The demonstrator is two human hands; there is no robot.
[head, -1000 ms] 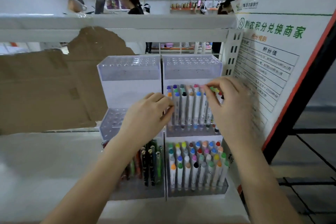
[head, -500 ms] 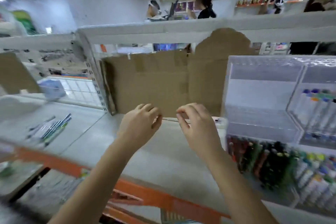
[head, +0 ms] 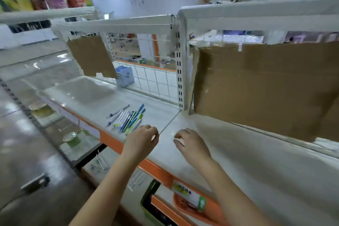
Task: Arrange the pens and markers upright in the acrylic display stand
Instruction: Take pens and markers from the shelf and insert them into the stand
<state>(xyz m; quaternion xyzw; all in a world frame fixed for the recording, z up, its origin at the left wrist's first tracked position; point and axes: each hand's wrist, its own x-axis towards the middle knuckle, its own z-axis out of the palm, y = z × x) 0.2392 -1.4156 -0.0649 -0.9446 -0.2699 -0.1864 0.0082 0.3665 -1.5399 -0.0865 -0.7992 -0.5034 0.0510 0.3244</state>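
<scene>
A loose bunch of pens (head: 126, 118), white, blue and green, lies flat on the white shelf (head: 238, 161). My left hand (head: 142, 140) hovers just right of the bunch's near end, fingers loosely curled, holding nothing. My right hand (head: 191, 145) hangs over the shelf a hand's width further right, fingers relaxed and empty. The acrylic display stand is out of view.
Brown cardboard (head: 260, 86) covers the back of the shelf on the right; a smaller piece (head: 91, 55) hangs at the left. A white upright post (head: 180, 71) and a wire grid with a blue basket (head: 125, 77) stand behind the pens. An orange rail (head: 159, 170) edges the shelf front.
The view has swung left, away from the display stand with its markers. Both hands left the stand and now hover empty near the loose pens.
</scene>
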